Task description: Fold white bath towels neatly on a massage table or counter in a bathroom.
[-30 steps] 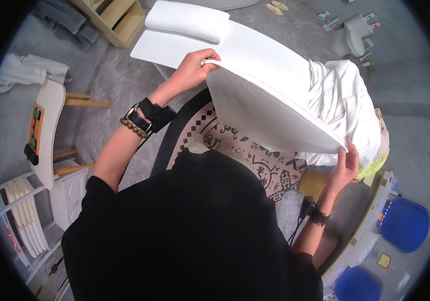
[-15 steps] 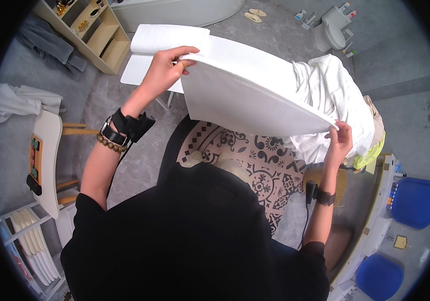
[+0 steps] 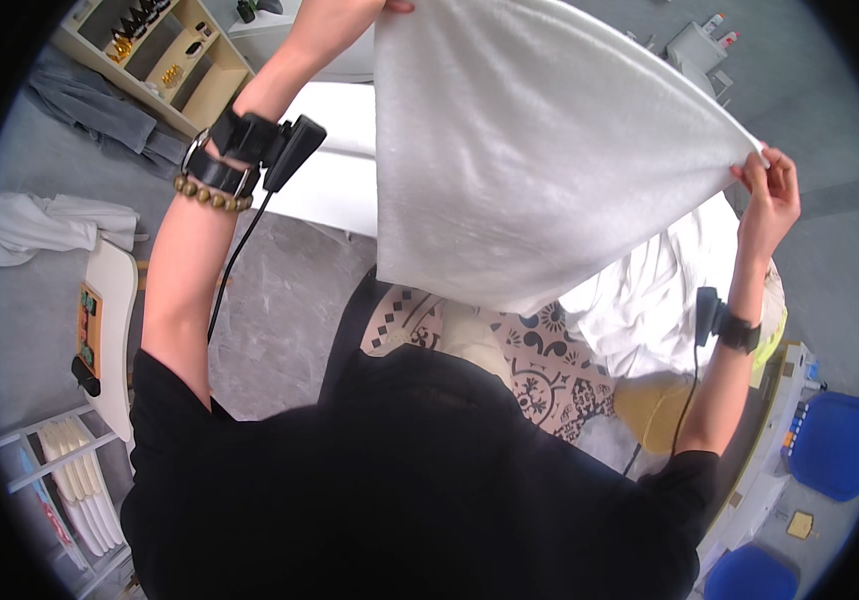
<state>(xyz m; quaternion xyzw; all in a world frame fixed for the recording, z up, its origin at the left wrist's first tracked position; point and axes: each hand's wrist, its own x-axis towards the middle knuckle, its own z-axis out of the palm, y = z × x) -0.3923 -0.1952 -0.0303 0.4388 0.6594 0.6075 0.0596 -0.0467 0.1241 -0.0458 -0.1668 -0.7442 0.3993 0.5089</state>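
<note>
Right hand (image 3: pixel 769 190) pinches the white cloth's (image 3: pixel 539 160) corner at the frame's right; left hand (image 3: pixel 396 5), mostly cut off at the top edge, grips another corner.

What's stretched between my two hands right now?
In the head view, a white towel spans from the left hand at the top edge to the right hand, which pinches its corner.

Grey floor (image 3: pixel 279 300); patterned rug (image 3: pixel 549 370), crumpled white cloth (image 3: pixel 39 222) on it
</note>
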